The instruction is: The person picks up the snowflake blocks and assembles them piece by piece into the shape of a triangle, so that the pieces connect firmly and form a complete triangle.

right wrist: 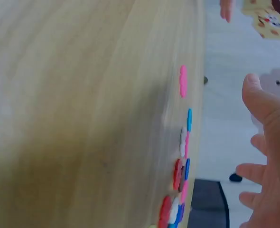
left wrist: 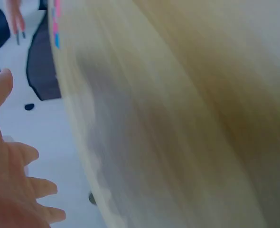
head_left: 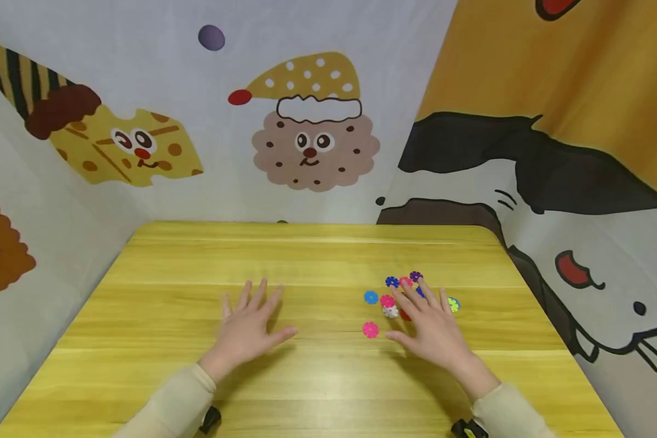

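Observation:
Several small flower-shaped plastic discs lie on the right half of the wooden table [head_left: 317, 377]. Among them are a pink disc [head_left: 370, 330] nearest the person, a light blue disc [head_left: 371, 297], a white disc [head_left: 390, 311] and a yellow-green disc [head_left: 454, 305]. The right hand [head_left: 432, 331] hovers over this group with fingers spread, hiding part of it; in the right wrist view a pink disc [right wrist: 183, 81] and others lie below the hand. Over the left half of the table the left hand [head_left: 246, 331] is held with spread fingers and nothing in it.
A dark blue disc [head_left: 392, 281] and a purple disc [head_left: 416, 276] lie at the far side of the group. Behind the table hangs a cloth [head_left: 213, 121] printed with cartoon figures. Each wrist wears a dark strap, the left strap [head_left: 210, 420] partly under the sleeve.

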Demonstrator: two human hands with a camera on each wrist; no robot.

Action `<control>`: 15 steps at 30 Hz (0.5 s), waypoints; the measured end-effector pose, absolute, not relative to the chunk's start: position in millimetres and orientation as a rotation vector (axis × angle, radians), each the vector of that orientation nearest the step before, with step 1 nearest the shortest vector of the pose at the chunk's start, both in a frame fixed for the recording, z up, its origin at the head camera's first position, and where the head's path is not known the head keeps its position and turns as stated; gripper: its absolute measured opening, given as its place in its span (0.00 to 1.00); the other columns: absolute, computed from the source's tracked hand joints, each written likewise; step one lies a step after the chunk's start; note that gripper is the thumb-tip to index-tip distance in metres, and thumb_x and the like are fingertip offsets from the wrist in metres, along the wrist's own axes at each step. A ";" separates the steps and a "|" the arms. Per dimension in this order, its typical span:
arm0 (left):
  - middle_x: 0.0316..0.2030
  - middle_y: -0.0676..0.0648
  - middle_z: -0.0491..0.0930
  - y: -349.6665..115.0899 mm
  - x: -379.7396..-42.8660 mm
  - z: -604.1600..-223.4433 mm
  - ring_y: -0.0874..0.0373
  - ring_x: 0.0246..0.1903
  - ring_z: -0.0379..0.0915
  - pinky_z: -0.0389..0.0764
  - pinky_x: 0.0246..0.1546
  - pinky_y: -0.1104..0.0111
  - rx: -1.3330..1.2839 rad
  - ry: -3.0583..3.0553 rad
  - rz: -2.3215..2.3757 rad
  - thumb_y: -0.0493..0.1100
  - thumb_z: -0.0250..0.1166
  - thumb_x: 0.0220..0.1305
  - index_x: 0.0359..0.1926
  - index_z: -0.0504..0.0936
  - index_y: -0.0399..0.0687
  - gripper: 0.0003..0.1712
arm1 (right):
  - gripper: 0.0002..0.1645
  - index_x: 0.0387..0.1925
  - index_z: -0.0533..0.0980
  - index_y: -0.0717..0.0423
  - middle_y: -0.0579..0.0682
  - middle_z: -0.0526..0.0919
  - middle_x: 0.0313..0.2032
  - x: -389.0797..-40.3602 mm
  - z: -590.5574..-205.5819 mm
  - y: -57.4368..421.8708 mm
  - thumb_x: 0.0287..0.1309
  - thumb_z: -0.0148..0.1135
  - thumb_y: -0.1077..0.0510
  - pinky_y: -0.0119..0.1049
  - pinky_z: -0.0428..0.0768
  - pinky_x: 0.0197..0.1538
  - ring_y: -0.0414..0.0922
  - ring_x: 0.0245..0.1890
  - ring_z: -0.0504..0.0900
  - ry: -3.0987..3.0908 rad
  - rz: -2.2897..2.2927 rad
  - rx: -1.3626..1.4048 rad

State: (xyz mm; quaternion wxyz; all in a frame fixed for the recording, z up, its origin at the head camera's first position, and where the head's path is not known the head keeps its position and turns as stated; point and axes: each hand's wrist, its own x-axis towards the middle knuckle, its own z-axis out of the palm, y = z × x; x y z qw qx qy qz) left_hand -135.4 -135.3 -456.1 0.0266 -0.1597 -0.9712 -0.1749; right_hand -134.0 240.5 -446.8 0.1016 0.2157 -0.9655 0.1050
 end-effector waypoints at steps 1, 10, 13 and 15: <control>0.75 0.38 0.50 -129.4 -136.4 -456.8 0.33 0.73 0.39 0.26 0.63 0.30 -0.506 -2.980 -0.548 0.74 0.58 0.60 0.76 0.59 0.54 0.51 | 0.52 0.73 0.64 0.51 0.58 0.62 0.71 -133.4 -448.1 242.6 0.51 0.71 0.36 0.67 0.39 0.70 0.64 0.73 0.49 -2.830 0.361 0.632; 0.67 0.38 0.68 -69.2 -143.4 -457.4 0.34 0.65 0.61 0.49 0.62 0.29 -0.639 -2.847 -0.679 0.70 0.64 0.58 0.71 0.68 0.49 0.48 | 0.45 0.68 0.68 0.58 0.64 0.72 0.63 -124.8 -460.8 278.7 0.49 0.77 0.56 0.74 0.61 0.58 0.68 0.63 0.64 -2.614 0.838 0.556; 0.64 0.39 0.72 -52.4 -145.3 -458.1 0.37 0.63 0.65 0.55 0.62 0.33 -0.703 -2.826 -0.774 0.67 0.67 0.58 0.69 0.70 0.46 0.45 | 0.41 0.66 0.70 0.61 0.64 0.76 0.59 -120.8 -463.0 292.8 0.50 0.76 0.59 0.73 0.63 0.56 0.67 0.60 0.67 -2.616 0.931 0.476; 0.62 0.39 0.74 -42.6 -146.9 -458.6 0.39 0.62 0.67 0.58 0.63 0.37 -0.759 -2.816 -0.846 0.64 0.68 0.59 0.68 0.72 0.43 0.44 | 0.38 0.64 0.72 0.62 0.63 0.78 0.56 -118.2 -464.1 301.4 0.52 0.75 0.59 0.72 0.64 0.56 0.66 0.58 0.69 -2.633 0.967 0.420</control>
